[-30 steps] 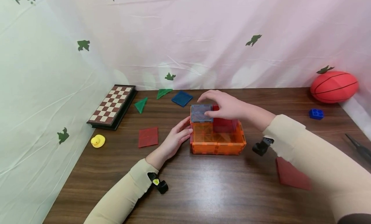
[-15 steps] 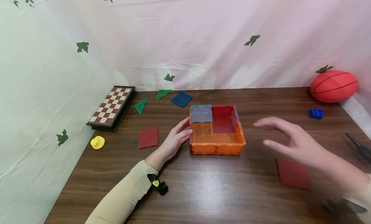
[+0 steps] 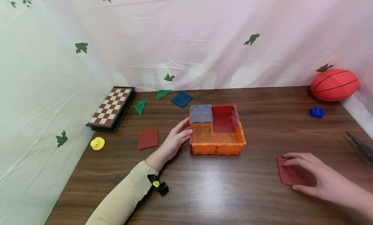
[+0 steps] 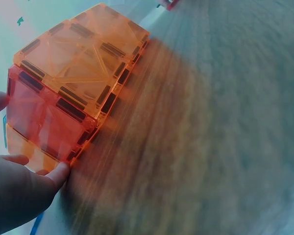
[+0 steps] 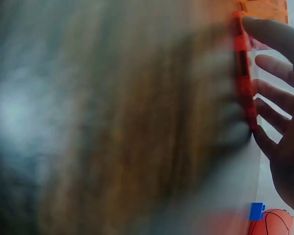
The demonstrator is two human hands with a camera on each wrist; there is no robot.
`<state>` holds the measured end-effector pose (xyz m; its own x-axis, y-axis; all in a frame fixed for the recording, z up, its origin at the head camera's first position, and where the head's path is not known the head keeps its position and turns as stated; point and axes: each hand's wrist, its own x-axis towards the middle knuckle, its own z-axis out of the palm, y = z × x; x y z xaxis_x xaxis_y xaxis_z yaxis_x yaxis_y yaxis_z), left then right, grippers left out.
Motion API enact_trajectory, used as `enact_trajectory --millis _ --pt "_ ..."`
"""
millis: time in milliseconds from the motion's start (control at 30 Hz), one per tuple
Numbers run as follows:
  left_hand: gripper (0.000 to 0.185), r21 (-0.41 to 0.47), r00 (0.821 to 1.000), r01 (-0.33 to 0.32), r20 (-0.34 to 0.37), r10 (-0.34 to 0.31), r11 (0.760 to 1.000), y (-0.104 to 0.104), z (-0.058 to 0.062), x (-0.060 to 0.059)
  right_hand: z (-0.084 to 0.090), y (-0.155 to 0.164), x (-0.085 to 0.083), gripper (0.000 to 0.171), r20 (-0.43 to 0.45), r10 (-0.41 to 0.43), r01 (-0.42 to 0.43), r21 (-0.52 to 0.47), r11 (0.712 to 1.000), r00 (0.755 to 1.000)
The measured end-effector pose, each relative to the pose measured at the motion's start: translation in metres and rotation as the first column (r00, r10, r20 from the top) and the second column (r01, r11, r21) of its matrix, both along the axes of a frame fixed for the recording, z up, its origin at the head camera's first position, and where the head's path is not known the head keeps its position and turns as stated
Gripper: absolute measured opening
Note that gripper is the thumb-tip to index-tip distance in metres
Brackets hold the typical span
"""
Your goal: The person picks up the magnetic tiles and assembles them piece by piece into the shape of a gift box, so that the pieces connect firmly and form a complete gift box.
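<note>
An open-topped box of orange magnetic tiles [image 3: 217, 144] with red back walls stands mid-table; a blue tile [image 3: 201, 113] covers its far left corner. My left hand [image 3: 186, 131] presses straight fingers against the box's left wall. In the left wrist view its fingertips [image 4: 59, 171] touch the box's [image 4: 73, 93] lower edge. To the right, my right hand [image 3: 294, 171] lies spread over a flat red square tile [image 3: 284, 174], fingers on top and thumb at its near edge. The right wrist view is blurred, showing that tile [image 5: 242, 78] edge-on beside the fingers [image 5: 279, 98].
A chessboard [image 3: 112, 105] and a yellow duck [image 3: 97, 143] sit at the left. Two green triangles [image 3: 141, 106], a blue tile [image 3: 181, 98] and a red tile [image 3: 148, 138] lie nearby. A blue brick [image 3: 316, 112], red ball [image 3: 334, 84] and dark tool [image 3: 359, 147] are far right.
My right hand left the blue tile on the box's corner, swung right and down, and now rests on the red tile. The left hand and box stayed put.
</note>
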<state>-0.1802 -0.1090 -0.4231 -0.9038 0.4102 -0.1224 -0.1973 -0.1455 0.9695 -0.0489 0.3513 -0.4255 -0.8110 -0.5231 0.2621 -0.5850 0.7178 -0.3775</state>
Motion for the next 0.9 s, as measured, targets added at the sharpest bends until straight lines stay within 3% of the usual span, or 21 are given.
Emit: enact_trajectory --millis 400,700,900 --pt "0.063 0.014 1.0 0.004 -0.006 -0.004 1.0 -0.001 0.0 0.001 0.002 -0.008 -0.014 0.078 -0.059 0.008 -0.008 0.003 1.0 0.998" --pt "0.063 0.027 1.0 -0.002 0.003 0.002 1.0 -0.001 -0.002 0.002 0.04 -0.035 -0.058 0.067 0.008 -0.075 0.075 -0.094 0.993 0.997" --pt "0.063 0.024 1.0 0.007 -0.01 -0.007 1.0 0.0 0.0 0.001 0.07 -0.058 -0.096 0.067 -0.031 -0.019 0.014 -0.141 0.99 0.999"
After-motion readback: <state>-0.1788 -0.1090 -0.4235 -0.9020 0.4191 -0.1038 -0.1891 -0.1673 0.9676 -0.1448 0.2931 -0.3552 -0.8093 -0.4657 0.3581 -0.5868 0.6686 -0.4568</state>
